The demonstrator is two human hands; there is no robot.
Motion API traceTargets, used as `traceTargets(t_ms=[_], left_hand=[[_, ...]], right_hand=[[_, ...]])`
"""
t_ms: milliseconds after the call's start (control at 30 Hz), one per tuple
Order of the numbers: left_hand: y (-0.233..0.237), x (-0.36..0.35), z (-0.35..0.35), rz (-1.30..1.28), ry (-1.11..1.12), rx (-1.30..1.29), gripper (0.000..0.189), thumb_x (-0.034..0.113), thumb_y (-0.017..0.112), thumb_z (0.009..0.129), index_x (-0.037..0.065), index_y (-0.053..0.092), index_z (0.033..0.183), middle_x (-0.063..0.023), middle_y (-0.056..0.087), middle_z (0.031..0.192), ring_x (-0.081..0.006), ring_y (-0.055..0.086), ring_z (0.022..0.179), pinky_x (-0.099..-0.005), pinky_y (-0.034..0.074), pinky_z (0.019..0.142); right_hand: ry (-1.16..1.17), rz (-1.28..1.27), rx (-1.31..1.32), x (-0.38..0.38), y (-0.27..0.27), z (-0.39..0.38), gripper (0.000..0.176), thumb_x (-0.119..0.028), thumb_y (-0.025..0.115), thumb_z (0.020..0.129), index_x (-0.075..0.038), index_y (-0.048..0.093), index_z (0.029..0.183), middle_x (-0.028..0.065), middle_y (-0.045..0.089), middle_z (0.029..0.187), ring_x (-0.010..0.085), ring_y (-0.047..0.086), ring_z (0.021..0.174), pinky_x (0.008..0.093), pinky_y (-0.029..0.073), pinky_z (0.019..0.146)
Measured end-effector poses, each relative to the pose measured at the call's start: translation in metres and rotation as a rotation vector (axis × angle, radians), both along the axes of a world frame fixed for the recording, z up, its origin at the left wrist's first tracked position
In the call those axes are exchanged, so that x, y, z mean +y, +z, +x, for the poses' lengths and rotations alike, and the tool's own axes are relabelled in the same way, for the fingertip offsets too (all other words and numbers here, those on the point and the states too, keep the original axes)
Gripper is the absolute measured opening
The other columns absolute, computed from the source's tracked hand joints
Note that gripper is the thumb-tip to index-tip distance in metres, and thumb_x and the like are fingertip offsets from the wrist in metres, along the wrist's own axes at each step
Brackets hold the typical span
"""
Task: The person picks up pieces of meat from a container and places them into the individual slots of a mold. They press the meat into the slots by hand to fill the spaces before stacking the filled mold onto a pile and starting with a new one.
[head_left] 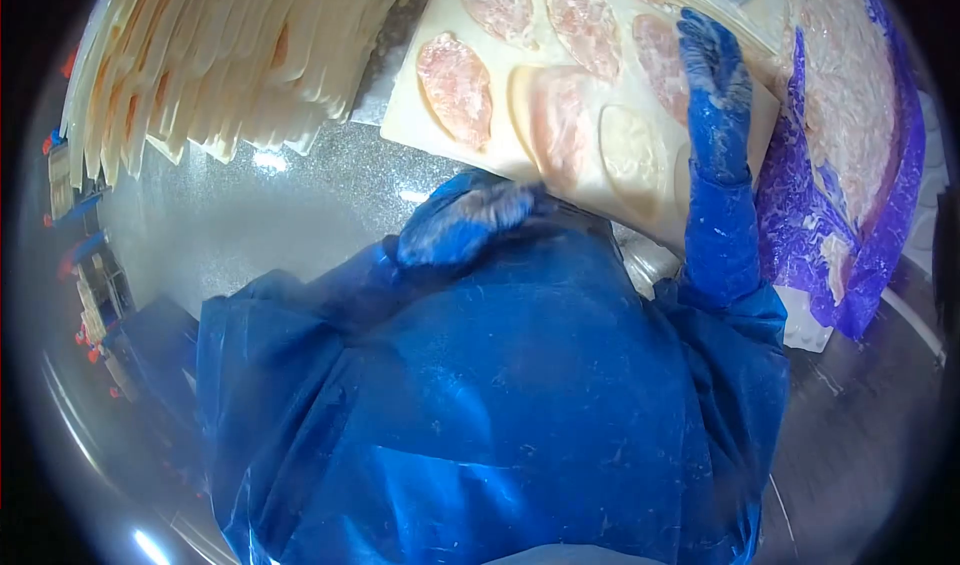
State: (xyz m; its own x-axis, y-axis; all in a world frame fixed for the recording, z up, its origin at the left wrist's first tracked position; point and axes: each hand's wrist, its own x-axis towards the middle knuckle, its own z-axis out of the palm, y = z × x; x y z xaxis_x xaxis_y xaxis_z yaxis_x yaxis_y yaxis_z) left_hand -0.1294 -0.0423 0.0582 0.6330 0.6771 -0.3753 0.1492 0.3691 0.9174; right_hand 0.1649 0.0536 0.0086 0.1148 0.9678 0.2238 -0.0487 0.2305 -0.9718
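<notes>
In front of me a white mould board (pixel 405 120) lies tilted, with several oval hollows. Pink minced meat (pixel 455 93) fills some of them; a meat portion (pixel 562 130) in the near middle covers only part of its hollow, and the hollow beside it (pixel 632 150) shows bare white. My right hand (pixel 716 60), in a blue glove smeared with meat, rests over the board's right side, fingers stretched out away from me. Close to the board's near edge, by my apron, my left hand (pixel 465 223) is also gloved in blue. Motion blurs its fingers.
Many thin whitish boards (pixel 240 50) stand packed at the upper left. On the right, a large mass of minced meat (pixel 840 85) sits in a purple plastic liner (pixel 885 265). A shiny metal table (pixel 240 205) lies beneath. Racks with red-tipped parts (pixel 95 295) show at far left.
</notes>
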Motion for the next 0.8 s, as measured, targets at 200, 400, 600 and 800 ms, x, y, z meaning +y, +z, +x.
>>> traceTargets(t_ms=[200,400,600,800], left_hand=[[-0.051,0.033,-0.001,0.899,0.002,0.199,0.044,0.016,0.049,0.102,0.001,0.046,0.144,-0.0138,0.039,0.156,-0.0335,0.044,0.139,-0.0485,0.037,0.114],[-0.076,0.066,0.013,1.331,-0.186,1.016,0.062,0.038,0.046,0.102,0.012,0.031,0.156,-0.012,0.023,0.165,-0.0309,0.013,0.154,-0.0506,0.008,0.124],[-0.085,0.085,0.016,1.34,-0.338,0.735,0.066,0.036,0.047,0.102,0.011,0.024,0.159,-0.0115,0.022,0.165,-0.0293,0.018,0.153,-0.0466,0.014,0.124],[-0.112,0.059,0.002,1.314,-0.187,0.729,0.066,0.035,0.055,0.099,0.008,0.033,0.154,-0.0156,0.034,0.159,-0.03,0.029,0.149,-0.0491,0.017,0.123]], right_hand=[[0.179,-0.265,-0.243,-0.07,-0.019,-0.065,0.04,-0.014,0.06,0.098,-0.002,0.056,0.136,0.013,0.059,0.137,0.0263,0.054,0.129,0.0381,0.042,0.109],[0.2,0.03,-1.417,-0.121,-0.023,-0.077,0.071,-0.039,0.058,0.092,-0.005,0.04,0.152,0.0172,0.033,0.159,0.0352,0.025,0.15,0.0542,0.012,0.122],[0.418,0.026,-1.236,-0.136,-0.019,-0.091,0.067,-0.034,0.06,0.095,-0.004,0.038,0.151,0.018,0.037,0.156,0.0369,0.031,0.146,0.0488,0.023,0.12],[0.512,0.065,-1.368,-0.145,-0.027,-0.065,0.078,-0.04,0.063,0.089,-0.007,0.033,0.154,0.0124,0.031,0.161,0.0302,0.024,0.151,0.049,0.017,0.123]])
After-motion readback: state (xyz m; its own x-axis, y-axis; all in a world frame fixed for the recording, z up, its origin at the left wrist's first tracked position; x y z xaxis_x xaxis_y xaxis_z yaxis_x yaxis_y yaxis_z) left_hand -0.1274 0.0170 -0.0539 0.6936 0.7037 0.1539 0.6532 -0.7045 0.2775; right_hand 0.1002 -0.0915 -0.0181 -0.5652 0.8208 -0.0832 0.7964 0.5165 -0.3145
